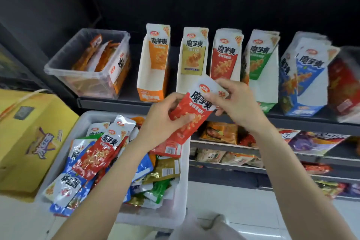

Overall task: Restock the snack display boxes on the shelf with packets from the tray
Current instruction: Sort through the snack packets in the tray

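Note:
Both hands hold one red snack packet (194, 109) in the air in front of the shelf edge. My left hand (161, 121) grips its lower left side; my right hand (233, 103) pinches its upper right corner. Directly behind it on the dark shelf (109, 101) stand the display boxes: orange (153, 72), tan (191, 58), red (227, 54), green (261, 68) and blue (303, 80). Below left, the white tray (175, 212) holds several mixed packets, among them a red one (99, 152) on top.
A clear plastic bin (87, 62) with orange packets stands at the shelf's left end. A yellow carton (33, 134) sits left of the tray. Lower shelves at right carry other snack bags (222, 132). A blurred red pack (344, 87) stands at the far right.

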The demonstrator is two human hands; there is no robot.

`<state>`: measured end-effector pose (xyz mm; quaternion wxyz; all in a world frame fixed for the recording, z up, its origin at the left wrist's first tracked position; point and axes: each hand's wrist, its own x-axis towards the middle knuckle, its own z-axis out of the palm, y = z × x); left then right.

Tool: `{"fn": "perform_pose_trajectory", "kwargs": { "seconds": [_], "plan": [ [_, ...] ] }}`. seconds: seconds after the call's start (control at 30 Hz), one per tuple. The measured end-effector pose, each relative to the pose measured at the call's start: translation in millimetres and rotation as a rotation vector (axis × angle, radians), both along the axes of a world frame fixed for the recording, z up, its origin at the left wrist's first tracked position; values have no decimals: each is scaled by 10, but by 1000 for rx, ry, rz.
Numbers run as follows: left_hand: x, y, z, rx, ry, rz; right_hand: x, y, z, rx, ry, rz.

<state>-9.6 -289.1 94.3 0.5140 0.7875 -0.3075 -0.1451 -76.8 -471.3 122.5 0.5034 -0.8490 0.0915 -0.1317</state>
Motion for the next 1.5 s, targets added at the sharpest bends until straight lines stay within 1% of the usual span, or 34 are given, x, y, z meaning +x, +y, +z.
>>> {"fn": "perform_pose_trajectory", "kwargs": {
  "seconds": [0.13, 0.2, 0.27, 0.33, 0.43, 0.5, 0.57, 0.67, 0.73, 0.8, 0.87, 0.93, 1.03, 1.13, 1.2, 1.27, 1.33, 1.43, 1.5],
  "plan": [
    [280, -446, 176, -138, -254, 85, -76, -561, 313, -214, -219, -332],
    [429, -651, 171, -88, -366, 108, -94, -777, 472, -309, -312, -469],
    [554, -823, 100, 56, -494, 139, -16, -931, 578, -444, -357, -540],
    [620, -948, -8, 163, -595, 150, 168, -1030, 613, -576, -329, -540],
    [632, -1044, -133, 262, -672, 151, 535, -1063, 540, -735, -208, -461],
    [630, -1053, -171, 277, -700, 152, 748, -1019, 442, -858, -99, -415],
    [637, -1041, -181, 276, -718, 141, 899, -976, 335, -926, -27, -374],
    [643, -1029, -171, 280, -751, 118, 1030, -1010, 198, -919, -41, -363],
    [642, -1025, -169, 283, -762, 105, 1040, -1052, 136, -847, -131, -404],
    [633, -1015, -163, 274, -762, 110, 964, -1041, 83, -727, -246, -443],
    [602, -978, -158, 215, -772, 145, 798, -942, 21, -635, -356, -443],
    [545, -885, -173, 83, -780, 195, 577, -748, -61, -570, -425, -399],
    [398, -626, -219, -122, -759, 269, 222, -332, -193, -444, -407, -294],
    [208, -251, -293, -175, -707, 295, -36, 110, -391, -332, -245, -121],
    [100, 44, -409, -96, -656, 273, -101, 374, -591, -385, -80, 38],
    [24, 345, -603, 96, -587, 227, -105, 599, -809, -501, 76, 202],
    [-29, 635, -849, 310, -546, 174, -79, 774, -1014, -644, 181, 343],
    [-110, 1001, -1177, 603, -534, 100, 6, 950, -1272, -871, 258, 426],
    [-156, 1149, -1273, 697, -489, 85, 102, 1027, -1375, -942, 334, 409]
  ]
}}
